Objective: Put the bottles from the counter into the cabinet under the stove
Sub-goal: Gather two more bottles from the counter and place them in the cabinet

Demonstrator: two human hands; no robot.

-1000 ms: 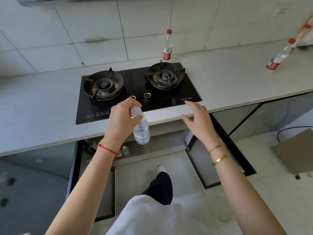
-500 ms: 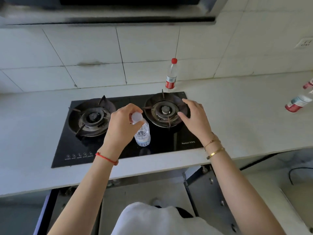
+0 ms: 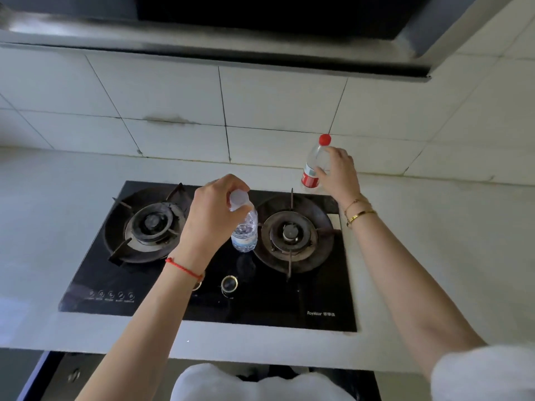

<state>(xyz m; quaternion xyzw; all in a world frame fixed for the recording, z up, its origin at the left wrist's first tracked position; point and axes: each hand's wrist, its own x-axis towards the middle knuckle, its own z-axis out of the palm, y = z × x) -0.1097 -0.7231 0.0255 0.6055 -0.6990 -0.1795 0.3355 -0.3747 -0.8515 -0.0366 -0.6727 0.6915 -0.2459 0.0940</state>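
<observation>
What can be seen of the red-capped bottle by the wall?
The red-capped bottle is clear plastic, with a round red cap on top and a red label around its lower body. It stands roughly upright on the pale counter, just behind the right burner and close to the tiled wall. The right hand wraps its side; whether the grip is firm cannot be told.

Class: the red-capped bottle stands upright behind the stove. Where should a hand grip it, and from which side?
Grip the red-capped bottle round its clear middle, above the red label, coming from the right. It stands upright by the wall, with the stove in front, so that side is open. The right hand already wraps it there.
</observation>
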